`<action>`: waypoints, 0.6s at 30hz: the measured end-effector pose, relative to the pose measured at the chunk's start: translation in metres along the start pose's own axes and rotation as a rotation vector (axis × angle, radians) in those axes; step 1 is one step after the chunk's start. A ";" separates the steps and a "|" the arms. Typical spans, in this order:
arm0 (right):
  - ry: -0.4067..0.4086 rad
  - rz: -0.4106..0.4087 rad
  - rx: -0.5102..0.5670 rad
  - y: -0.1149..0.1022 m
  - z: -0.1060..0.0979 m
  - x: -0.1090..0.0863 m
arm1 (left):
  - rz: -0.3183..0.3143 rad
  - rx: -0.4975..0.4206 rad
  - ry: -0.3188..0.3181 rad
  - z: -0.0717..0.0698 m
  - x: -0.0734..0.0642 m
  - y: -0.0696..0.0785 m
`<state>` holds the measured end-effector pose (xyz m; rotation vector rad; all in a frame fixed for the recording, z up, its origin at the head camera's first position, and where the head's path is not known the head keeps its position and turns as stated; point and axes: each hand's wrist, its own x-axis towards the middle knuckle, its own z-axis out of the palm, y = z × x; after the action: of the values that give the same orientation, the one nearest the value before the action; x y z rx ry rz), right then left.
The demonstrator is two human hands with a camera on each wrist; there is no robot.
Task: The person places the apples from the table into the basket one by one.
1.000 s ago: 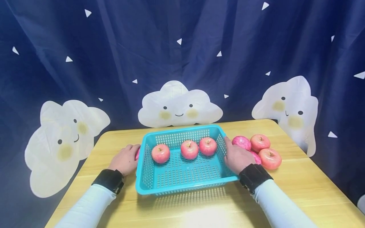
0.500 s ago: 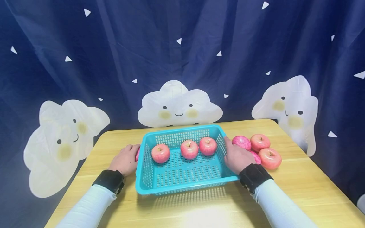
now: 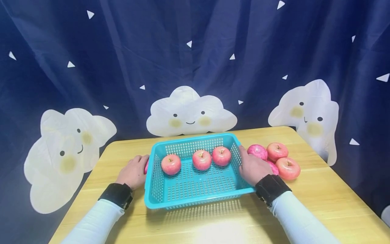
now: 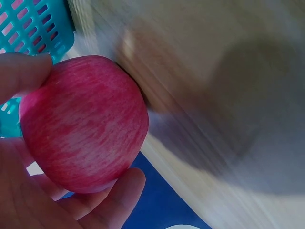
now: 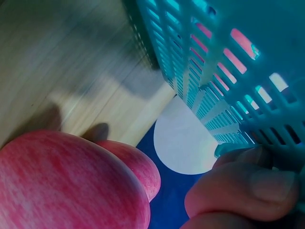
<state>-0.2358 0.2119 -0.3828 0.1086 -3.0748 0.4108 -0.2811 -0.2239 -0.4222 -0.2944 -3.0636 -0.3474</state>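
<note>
While the thumb and fingers (image 4: 119, 196) of the left hand (image 3: 133, 172) are clamped round a deep-pink apple (image 4: 86, 124), those of the right hand (image 3: 255, 168) are closed over the rim at the right end of a turquoise basket (image 3: 199, 199). The gripped apple is just beside the basket's left wall, toward the left edge of the desk (image 3: 329, 210); whether the two touch, I cannot tell. Inside the basket, one apple (image 3: 171, 164) lies near its left end, well apart from a middle apple (image 3: 201, 160) and a right-hand apple (image 3: 221, 156), which sit close together. The basket's far rim runs near the desk's far edge, and its slotted shadow falls toward the near edge. Just beyond the right hand, toward the desk's far right corner, four loose apples cluster: two deep-pink apples (image 3: 257, 151), one partly hidden by that hand, and two paler apples (image 3: 288, 168) nearer the right edge. Black straps (image 3: 115, 196) circle both wrists below pale sleeves (image 3: 94, 222). Behind the far edge hangs a dark-blue curtain (image 3: 195, 67) printed with smiling white clouds (image 3: 190, 117) and small white triangles.
</note>
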 end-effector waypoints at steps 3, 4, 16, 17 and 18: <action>0.008 -0.002 -0.002 0.000 0.001 -0.001 | -0.001 -0.002 0.004 0.001 0.000 0.000; 0.009 -0.003 -0.003 0.000 0.001 -0.001 | -0.002 -0.003 0.008 0.001 -0.001 0.000; -0.013 0.002 0.009 0.000 -0.001 0.001 | 0.004 -0.008 0.022 0.002 -0.002 -0.001; -0.015 0.003 0.011 0.000 0.000 0.000 | 0.004 -0.008 0.023 0.002 -0.002 -0.002; -0.017 0.003 0.013 0.000 0.000 0.000 | 0.004 -0.009 0.024 0.003 -0.002 -0.002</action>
<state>-0.2362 0.2122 -0.3825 0.1080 -3.0900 0.4329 -0.2800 -0.2255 -0.4253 -0.2948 -3.0379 -0.3623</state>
